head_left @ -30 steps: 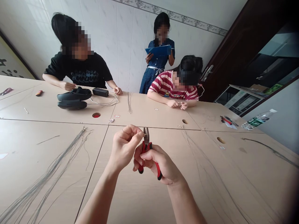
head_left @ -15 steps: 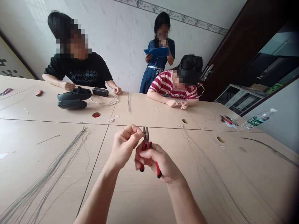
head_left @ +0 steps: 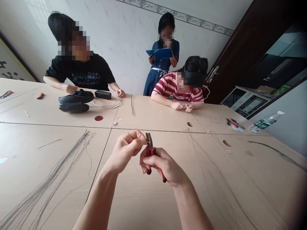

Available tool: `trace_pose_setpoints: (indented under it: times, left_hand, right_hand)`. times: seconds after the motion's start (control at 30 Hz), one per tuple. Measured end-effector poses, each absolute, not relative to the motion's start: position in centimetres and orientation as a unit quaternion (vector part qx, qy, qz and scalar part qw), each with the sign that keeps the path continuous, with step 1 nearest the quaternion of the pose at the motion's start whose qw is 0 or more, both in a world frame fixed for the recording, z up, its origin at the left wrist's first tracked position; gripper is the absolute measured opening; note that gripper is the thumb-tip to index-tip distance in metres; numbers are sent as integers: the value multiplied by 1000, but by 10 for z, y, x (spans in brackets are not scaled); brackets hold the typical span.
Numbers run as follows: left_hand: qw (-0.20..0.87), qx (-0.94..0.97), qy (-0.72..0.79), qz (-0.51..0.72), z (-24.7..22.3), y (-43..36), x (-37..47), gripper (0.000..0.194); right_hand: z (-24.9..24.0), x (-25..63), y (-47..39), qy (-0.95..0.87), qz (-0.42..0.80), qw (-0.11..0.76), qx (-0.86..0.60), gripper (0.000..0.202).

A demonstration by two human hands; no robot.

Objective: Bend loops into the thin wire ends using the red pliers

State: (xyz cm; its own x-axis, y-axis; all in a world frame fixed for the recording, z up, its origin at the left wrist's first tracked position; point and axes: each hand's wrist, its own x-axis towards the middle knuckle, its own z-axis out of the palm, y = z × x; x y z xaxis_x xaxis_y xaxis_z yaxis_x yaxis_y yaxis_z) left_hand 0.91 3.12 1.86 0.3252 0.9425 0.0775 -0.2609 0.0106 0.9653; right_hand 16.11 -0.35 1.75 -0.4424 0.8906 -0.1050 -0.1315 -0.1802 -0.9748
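My right hand [head_left: 163,164] is wrapped round a pair of pliers [head_left: 149,143] with red and black handles, jaws pointing up and away. Beside the jaws, my left hand [head_left: 129,147] is closed in a pinch. A tiny shiny piece shows between its fingertips and the jaws, too small to name. A faint thin cord hangs below the left hand. To the left lies a bundle of thin grey cords [head_left: 59,159] with small metal ends bunched at the top. More fine cords [head_left: 211,159] spread over the table on the right.
Across the table [head_left: 134,204] sit a person in black [head_left: 81,73] and a person in stripes [head_left: 177,86]; another person [head_left: 161,64] stands behind. A black headset [head_left: 75,101], a power bank [head_left: 103,94], a water bottle [head_left: 266,122] and more pliers [head_left: 231,123] lie on the table.
Both hands and the pliers have shifted slightly; the pliers' jaws now tilt a little more to the left. The standing person's blue folder has moved slightly left.
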Motion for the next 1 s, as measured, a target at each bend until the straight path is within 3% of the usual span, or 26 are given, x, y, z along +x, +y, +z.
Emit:
trace_pose_setpoints:
  times: [0.43, 1.0]
  left_hand:
    - [613, 517, 336, 495, 20, 30, 14, 17]
    - [629, 509, 360, 465, 22, 27, 16, 20]
  right_hand:
    - [13, 159, -1, -491, 675, 405, -374, 36]
    - [14, 163, 0, -439, 731, 408, -327, 37]
